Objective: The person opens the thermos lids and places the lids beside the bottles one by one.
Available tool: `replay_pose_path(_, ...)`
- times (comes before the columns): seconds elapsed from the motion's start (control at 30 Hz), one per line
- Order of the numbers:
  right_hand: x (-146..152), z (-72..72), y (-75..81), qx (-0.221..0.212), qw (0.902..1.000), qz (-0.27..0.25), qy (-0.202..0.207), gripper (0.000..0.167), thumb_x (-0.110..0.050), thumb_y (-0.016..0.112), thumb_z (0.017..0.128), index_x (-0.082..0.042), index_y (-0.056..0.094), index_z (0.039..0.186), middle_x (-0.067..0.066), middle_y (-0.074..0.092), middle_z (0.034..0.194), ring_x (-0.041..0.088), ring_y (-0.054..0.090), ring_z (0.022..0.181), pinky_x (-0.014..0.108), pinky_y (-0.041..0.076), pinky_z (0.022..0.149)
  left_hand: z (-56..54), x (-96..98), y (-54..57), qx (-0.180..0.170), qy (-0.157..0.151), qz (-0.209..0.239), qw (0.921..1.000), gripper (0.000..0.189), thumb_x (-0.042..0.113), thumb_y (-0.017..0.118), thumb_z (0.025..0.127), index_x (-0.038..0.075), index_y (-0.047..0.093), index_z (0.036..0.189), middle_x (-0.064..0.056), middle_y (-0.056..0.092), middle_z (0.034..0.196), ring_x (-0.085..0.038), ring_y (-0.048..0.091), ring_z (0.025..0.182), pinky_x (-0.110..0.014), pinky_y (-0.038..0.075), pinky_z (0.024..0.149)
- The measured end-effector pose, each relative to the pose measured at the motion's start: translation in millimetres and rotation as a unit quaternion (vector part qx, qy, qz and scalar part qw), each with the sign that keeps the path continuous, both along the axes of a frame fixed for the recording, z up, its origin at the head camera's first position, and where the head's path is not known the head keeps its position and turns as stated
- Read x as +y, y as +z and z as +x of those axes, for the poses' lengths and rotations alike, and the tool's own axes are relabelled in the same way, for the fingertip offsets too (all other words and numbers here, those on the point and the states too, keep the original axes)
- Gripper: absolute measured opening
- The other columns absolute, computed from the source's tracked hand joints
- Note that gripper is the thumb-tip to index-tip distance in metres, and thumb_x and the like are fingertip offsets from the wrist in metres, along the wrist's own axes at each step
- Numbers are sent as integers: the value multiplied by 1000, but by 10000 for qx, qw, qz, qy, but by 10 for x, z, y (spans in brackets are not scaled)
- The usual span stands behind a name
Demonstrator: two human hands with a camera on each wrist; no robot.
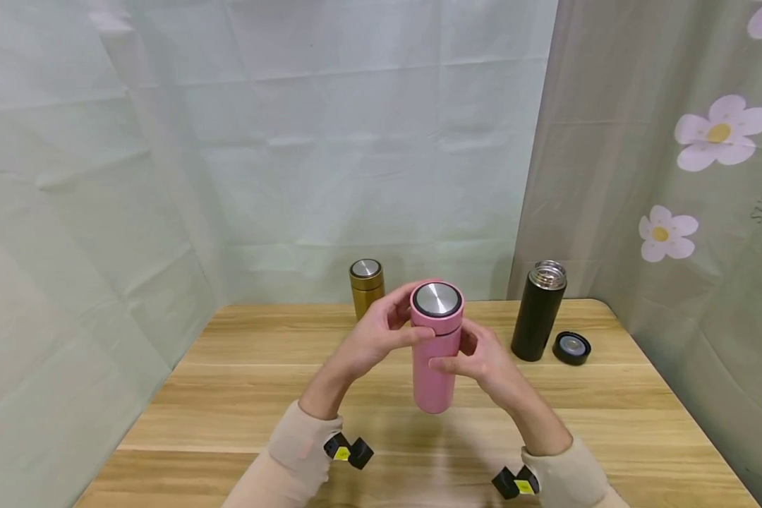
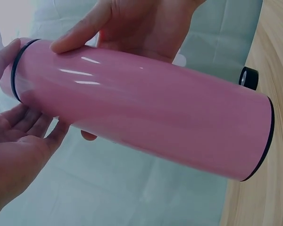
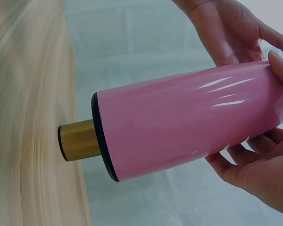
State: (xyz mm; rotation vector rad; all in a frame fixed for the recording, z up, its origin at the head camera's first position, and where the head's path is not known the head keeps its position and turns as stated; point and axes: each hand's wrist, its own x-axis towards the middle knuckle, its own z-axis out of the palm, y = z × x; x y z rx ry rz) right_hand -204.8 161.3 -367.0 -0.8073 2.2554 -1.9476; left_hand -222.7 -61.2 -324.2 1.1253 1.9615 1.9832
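Observation:
A pink thermos bottle (image 1: 433, 384) is held upright above the table, with a steel-topped pink lid (image 1: 437, 300) on it. My left hand (image 1: 377, 337) grips it from the left around the lid, its thumb across the front near the dark seam. From the other side my right hand (image 1: 490, 365) curls around the body just below that seam. In the left wrist view the bottle's black-rimmed base (image 2: 270, 141) hangs apart from the tabletop.
Behind the left hand stands a gold thermos (image 1: 367, 291) with its lid on. A black thermos (image 1: 537, 321) stands lidless at the right, its black lid (image 1: 571, 348) beside it on the wooden table (image 1: 260, 395). Pale cloth (image 1: 355, 155) hangs around the table.

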Motion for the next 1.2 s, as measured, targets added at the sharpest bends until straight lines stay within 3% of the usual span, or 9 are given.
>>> replay_pose_path(0.33, -24, 6, -4, -22, 10000, -47, -65, 60, -25, 79, 89, -8, 57, 142, 13, 63, 135, 33, 60, 121, 46, 51, 101, 45, 63, 1, -85, 580, 194, 9981, 73, 25, 87, 87, 13, 48, 148, -10, 58, 141, -25, 54, 134, -42, 37, 119)
replay_pose_path(0.53, -27, 5, -4, -11, 9999, -81, -73, 59, -24, 79, 88, -8, 58, 141, 13, 65, 133, 33, 61, 119, 48, 51, 100, 23, 44, -19, -69, 318, 121, 9994, 84, 40, 86, 86, 15, 44, 155, -9, 53, 148, -25, 49, 140, -42, 36, 120)
replay_pose_path(0.77, -22, 7, 1, 52, 9999, -95, -57, 58, -23, 79, 88, -8, 59, 140, 13, 66, 131, 33, 62, 117, 49, 50, 100, 14, 8, -4, 0, 70, -193, 9998, 74, 36, 80, 93, 15, 46, 155, -9, 57, 144, -26, 54, 134, -44, 44, 113)
replay_pose_path(0.93, -21, 9, 4, 63, 9999, -93, -49, 57, -23, 79, 88, -8, 59, 140, 13, 65, 131, 33, 62, 117, 49, 51, 100, 13, 23, -3, -20, 161, -175, 9997, 71, 31, 80, 93, 13, 47, 153, -10, 59, 141, -27, 56, 129, -42, 47, 108)
replay_pose_path(1.2, -39, 8, -9, 56, 9998, -135, -115, 56, -22, 79, 88, -8, 60, 139, 13, 65, 132, 33, 61, 119, 48, 50, 100, 42, 69, -9, 13, 664, -73, 9978, 69, 25, 83, 90, 15, 50, 150, -8, 60, 140, -25, 57, 129, -42, 45, 111)
